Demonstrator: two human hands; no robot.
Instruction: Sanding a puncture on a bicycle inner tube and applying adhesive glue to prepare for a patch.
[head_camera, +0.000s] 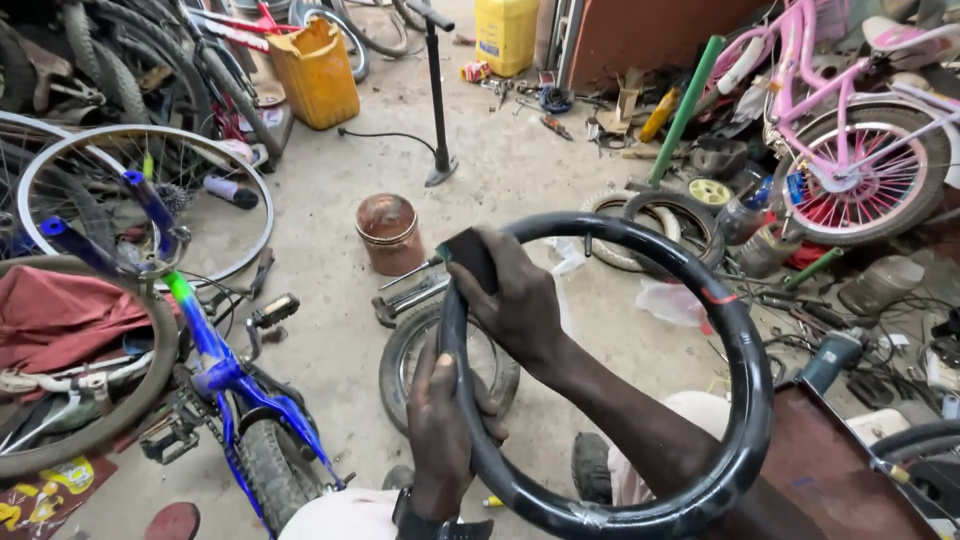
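A black inflated bicycle inner tube (745, 380) stands upright in front of me as a large ring. My left hand (445, 425) grips its lower left side, with a dark watch on the wrist. My right hand (515, 300) reaches across the ring from the right and presses a small dark pad (470, 255) against the tube's upper left part. A red mark (717, 297) shows on the tube's right side.
A small wheel with tyre (410, 350) lies on the concrete floor behind the tube, beside a rusty tin (390, 232) and a floor pump (438, 100). A blue bicycle frame (215, 370) lies at left, a pink bicycle (850, 130) stands at right. Yellow jerrycans (315, 70) and tools lie around.
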